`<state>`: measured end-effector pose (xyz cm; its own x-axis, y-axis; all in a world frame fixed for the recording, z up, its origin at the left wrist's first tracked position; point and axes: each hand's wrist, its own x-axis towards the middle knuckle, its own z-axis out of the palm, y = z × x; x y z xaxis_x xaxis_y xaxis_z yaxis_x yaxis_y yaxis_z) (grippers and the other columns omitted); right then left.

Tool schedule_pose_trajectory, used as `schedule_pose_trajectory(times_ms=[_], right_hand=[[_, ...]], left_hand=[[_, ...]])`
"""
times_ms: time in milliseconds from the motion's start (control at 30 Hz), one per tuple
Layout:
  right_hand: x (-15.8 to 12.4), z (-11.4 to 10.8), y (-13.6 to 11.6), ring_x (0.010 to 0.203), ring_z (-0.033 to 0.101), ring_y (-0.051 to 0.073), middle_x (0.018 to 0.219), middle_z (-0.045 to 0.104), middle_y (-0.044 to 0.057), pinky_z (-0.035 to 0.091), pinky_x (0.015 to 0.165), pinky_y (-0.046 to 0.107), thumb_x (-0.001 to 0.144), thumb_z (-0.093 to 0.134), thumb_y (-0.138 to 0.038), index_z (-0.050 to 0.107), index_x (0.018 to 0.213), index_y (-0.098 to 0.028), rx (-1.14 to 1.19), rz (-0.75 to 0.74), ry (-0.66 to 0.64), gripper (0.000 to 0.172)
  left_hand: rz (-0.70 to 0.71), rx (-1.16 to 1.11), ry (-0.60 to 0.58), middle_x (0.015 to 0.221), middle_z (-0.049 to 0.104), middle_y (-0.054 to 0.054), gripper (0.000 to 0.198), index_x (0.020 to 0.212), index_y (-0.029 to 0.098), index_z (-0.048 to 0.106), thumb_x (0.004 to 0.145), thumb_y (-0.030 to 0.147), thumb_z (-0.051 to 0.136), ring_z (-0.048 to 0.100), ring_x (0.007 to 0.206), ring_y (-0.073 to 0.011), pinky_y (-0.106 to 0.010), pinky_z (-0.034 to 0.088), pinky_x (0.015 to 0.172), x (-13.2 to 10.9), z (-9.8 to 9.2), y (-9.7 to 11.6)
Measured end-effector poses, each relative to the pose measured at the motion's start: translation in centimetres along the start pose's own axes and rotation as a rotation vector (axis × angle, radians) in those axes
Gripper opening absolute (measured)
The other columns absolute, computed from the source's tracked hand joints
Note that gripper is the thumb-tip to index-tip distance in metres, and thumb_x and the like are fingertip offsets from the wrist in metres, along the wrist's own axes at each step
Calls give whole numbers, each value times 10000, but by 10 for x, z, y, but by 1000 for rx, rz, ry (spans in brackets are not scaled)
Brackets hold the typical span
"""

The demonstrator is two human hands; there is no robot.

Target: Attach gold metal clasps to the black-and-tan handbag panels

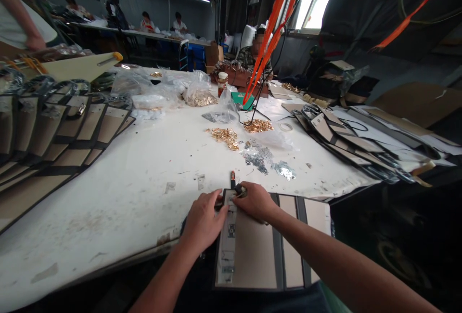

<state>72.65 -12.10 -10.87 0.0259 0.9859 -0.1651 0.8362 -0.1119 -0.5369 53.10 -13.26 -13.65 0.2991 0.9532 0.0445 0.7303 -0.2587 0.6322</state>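
A beige board panel with black edging and black cross strips (254, 250) lies at the table's front edge, overhanging toward me. My left hand (205, 221) is closed on its left edge near the far corner, thumb on top and the other fingers partly hidden. Close by, my right hand (254, 200) is closed around a small dark-ended piece (238, 189) over the same corner; its kind is hard to make out. Just beyond that corner a black strap with a gold-coloured fitting (233, 178) sticks out. A metal plate (231, 229) shows on the panel's pale left band.
Gold-coloured metal fittings (224, 137) and thin silver plates (285, 171) lie ahead on the white table (151, 159). Similar panels are stacked at left (72, 135) and right (335, 135). Orange straps (269, 33) hang down. A person (252, 58) sits opposite.
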Motion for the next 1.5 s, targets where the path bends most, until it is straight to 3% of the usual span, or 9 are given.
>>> schedule_pose_trajectory(times_ms=[100,267,500,600,800,933,1033,1333,1500], right_hand=[[0,-2,1,698,609,189,762,711,34,333,612,266,804,733,-314,696,827,-214,31,33,-13,109],[-2,-6,3,641,613,188,669,680,16,331,589,264,808,752,-332,672,787,-223,119,75,-47,136],[2,-12,7,538,578,163,572,626,-14,343,542,253,797,785,-314,624,760,-221,260,92,-132,191],[-2,-21,10,484,528,143,529,579,-38,361,504,245,837,788,-399,600,792,-219,530,65,-168,264],[-7,-22,13,563,561,143,662,616,-29,458,540,260,872,796,-547,672,1001,-207,1125,-184,81,384],[1,-10,9,444,410,106,520,456,-86,374,450,248,862,806,-503,468,767,-241,1369,-102,276,438],[8,-10,2,388,318,83,496,369,-106,292,390,236,866,781,-479,343,718,-258,1514,-149,299,512],[24,6,-19,405,392,99,462,452,-75,352,431,246,888,768,-527,442,660,-243,1271,-277,78,489],[24,0,-18,414,405,104,472,464,-68,357,441,254,902,741,-533,483,640,-237,1191,-326,84,472]], left_hand=[[-140,-11,-130,1159,781,-105,437,1396,185,615,981,318,581,710,1074,-271,-363,488,909,22,-12,8],[-203,-7,-226,869,781,-50,151,936,220,718,889,358,679,719,839,-238,-281,419,671,49,-18,20],[-390,-174,-423,565,614,29,296,789,204,590,937,458,629,608,436,-160,-233,353,444,60,-13,24],[-407,-219,-442,503,563,44,344,714,209,554,917,464,662,566,379,-147,-233,294,407,63,-12,23],[-422,-265,-419,405,462,69,401,625,223,482,886,423,710,490,326,-128,-237,283,405,69,-8,17],[-430,-281,-417,379,426,79,412,623,231,467,867,436,728,485,314,-135,-240,293,411,70,-4,12],[-433,-307,-414,380,431,79,416,624,232,469,860,450,734,472,309,-132,-244,298,416,70,-1,9],[-443,-346,-385,391,432,74,355,597,229,475,850,347,695,458,314,-127,-253,271,405,66,-1,10],[-444,-360,-397,385,439,71,354,609,221,487,854,347,709,487,320,-132,-240,292,408,66,-2,9]])
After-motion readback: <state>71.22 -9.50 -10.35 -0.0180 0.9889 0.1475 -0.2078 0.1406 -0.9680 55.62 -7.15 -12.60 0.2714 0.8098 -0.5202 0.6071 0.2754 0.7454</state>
